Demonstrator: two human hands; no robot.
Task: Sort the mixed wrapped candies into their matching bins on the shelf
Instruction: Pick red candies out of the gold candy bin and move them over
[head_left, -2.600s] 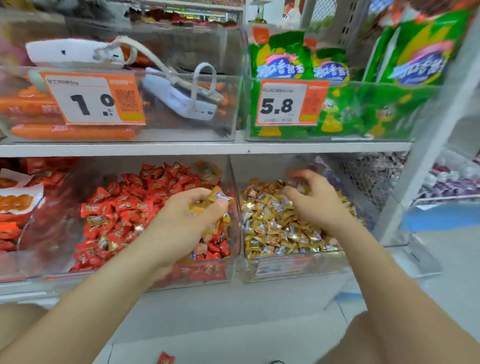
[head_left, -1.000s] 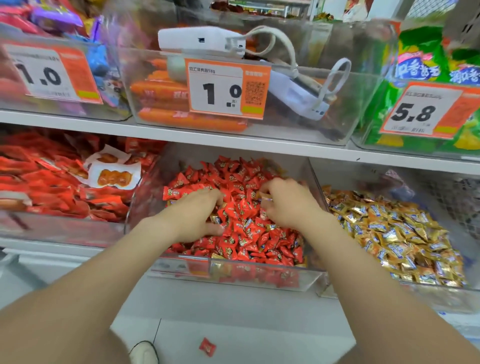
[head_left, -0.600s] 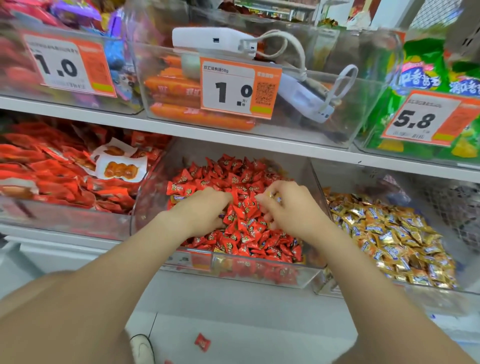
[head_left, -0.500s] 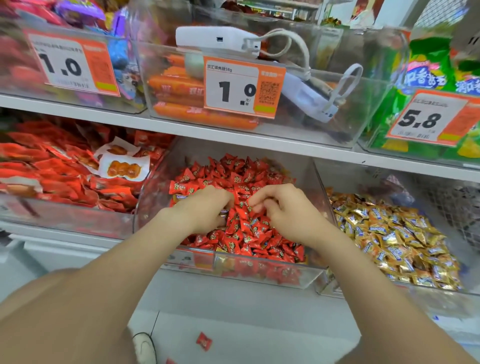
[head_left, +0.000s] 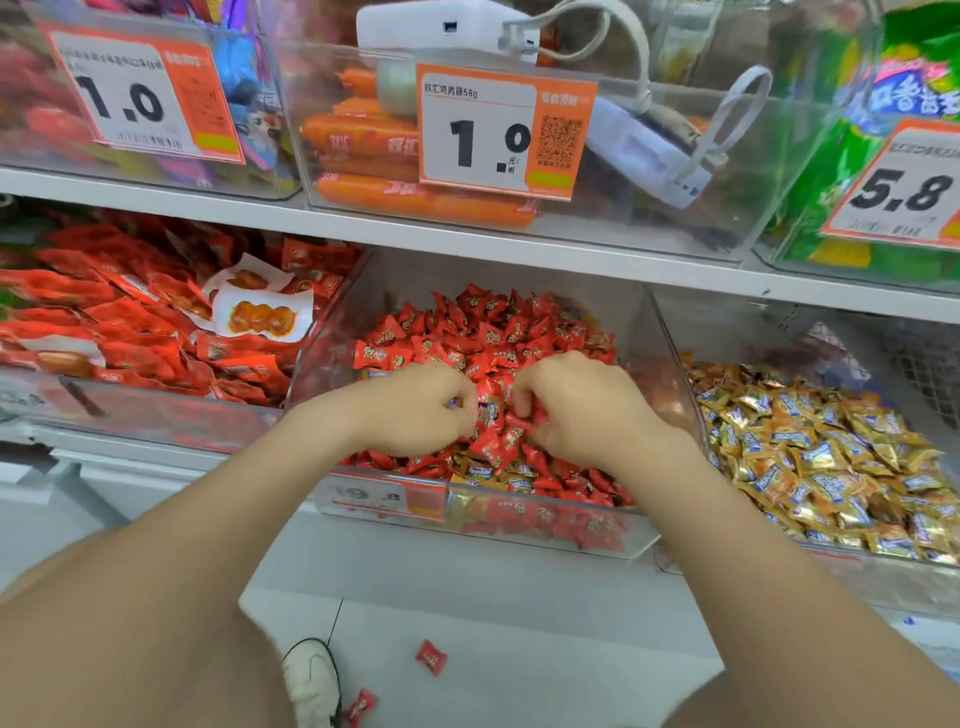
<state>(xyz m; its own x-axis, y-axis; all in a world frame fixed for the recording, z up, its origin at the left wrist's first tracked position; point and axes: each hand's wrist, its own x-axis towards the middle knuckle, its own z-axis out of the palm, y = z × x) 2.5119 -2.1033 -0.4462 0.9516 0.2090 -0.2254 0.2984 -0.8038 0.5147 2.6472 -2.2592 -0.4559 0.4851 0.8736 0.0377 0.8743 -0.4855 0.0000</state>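
A clear bin (head_left: 519, 525) in the middle of the lower shelf is heaped with red wrapped candies (head_left: 493, 332); a few gold-and-blue ones (head_left: 478, 470) lie mixed in near its front. The bin to its right holds gold candies (head_left: 810, 452). Both my hands are down in the red pile, close together. My left hand (head_left: 421, 410) has its fingers curled, with a bit of blue-and-gold wrapper showing at the fingertips. My right hand (head_left: 576, 410) curls its fingers into the candies; which piece it pinches is hidden.
A bin of red snack packets (head_left: 130, 322) stands to the left. The upper shelf carries sausages (head_left: 415, 202), price tags (head_left: 498, 135) and green bags (head_left: 831, 171). Two red candies (head_left: 431, 657) lie on the floor beside my shoe (head_left: 311, 680).
My right hand left the gold bin and joined the left in the red bin. Over the last second both hands have drawn closer together, with fingers curling deeper into the pile.
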